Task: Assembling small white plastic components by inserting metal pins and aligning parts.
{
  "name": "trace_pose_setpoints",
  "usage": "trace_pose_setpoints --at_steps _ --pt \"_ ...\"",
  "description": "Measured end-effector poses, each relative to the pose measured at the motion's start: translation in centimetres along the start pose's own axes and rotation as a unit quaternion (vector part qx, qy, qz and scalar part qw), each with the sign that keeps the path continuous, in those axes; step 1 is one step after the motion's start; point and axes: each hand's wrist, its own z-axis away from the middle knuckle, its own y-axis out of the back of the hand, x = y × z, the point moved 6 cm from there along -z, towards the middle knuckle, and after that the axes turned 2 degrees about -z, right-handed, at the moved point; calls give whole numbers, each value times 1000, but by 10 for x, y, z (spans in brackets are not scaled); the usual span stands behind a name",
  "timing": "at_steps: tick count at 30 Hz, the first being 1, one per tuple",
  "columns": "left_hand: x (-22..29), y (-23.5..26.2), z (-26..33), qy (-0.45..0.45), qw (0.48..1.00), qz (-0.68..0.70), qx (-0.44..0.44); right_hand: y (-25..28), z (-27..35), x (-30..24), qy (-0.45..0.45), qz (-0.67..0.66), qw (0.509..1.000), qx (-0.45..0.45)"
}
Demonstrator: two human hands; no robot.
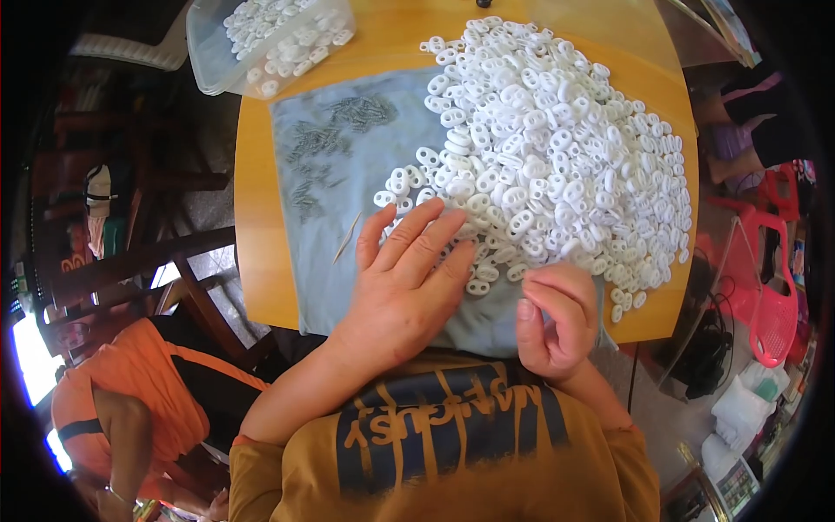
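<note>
A large heap of small white oval plastic pieces [539,130], each with two holes, covers the right half of a grey-blue cloth [322,261]. At the heap's near-left edge my left hand [404,283] lies palm down with its fingers spread, resting on several of the pieces. My right hand [561,320] is at the heap's near edge, fingers curled in toward the thumb; whatever they may hold is hidden. Small dark metal springs [361,113] lie scattered on the cloth at the far left. Left of my left hand is a thin pointed stick [348,237].
A clear plastic bin [209,74] with more white pieces stands at the table's far-left corner. The wooden table [259,261] shows along the left. Another person in orange [148,391] sits at the lower left. A red plastic chair [770,296] stands at the right.
</note>
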Motion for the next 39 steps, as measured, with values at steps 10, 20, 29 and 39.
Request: trace_pose_setpoints --at_steps 10,20,29,39 --pt "14 -12 -10 -52 997 43 28 8 1 2 12 -8 1000 25" --pt "17 -23 -20 -42 998 36 22 10 2 4 15 -18 999 28" --pt "13 -19 -19 -42 998 27 44 16 1 7 -6 -43 997 67" --pt "25 -28 -33 -96 995 37 19 19 3 8 -23 -36 995 88"
